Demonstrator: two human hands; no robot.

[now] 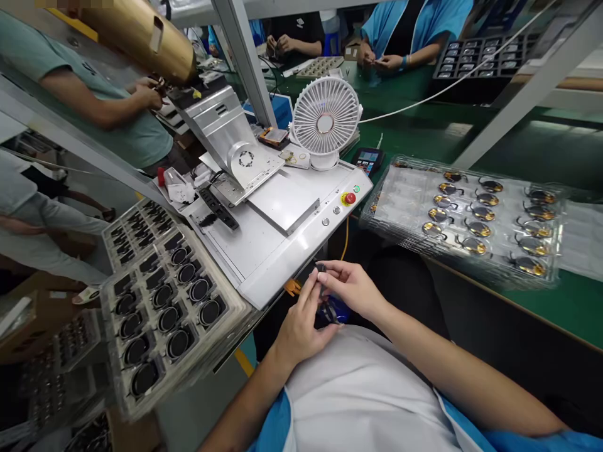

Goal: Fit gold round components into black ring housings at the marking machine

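My left hand (301,326) and my right hand (351,289) meet in front of my chest, with fingertips pinching a small dark part (321,280). The part is mostly hidden by my fingers, so its exact shape is unclear. Below them is a dark and blue item (332,311), possibly held in my lap. To my left, a clear plastic tray (164,320) holds rows of round black parts. To my right, a clear tray (461,220) holds round gold-and-black parts with short curved tails.
A white benchtop machine (277,220) with a red emergency stop button (349,198) stands ahead, beside a white desk fan (325,116) and a handheld controller (367,160). Co-workers work nearby: a teal sleeve (66,81) at left and a blue smock (419,25) across the green bench.
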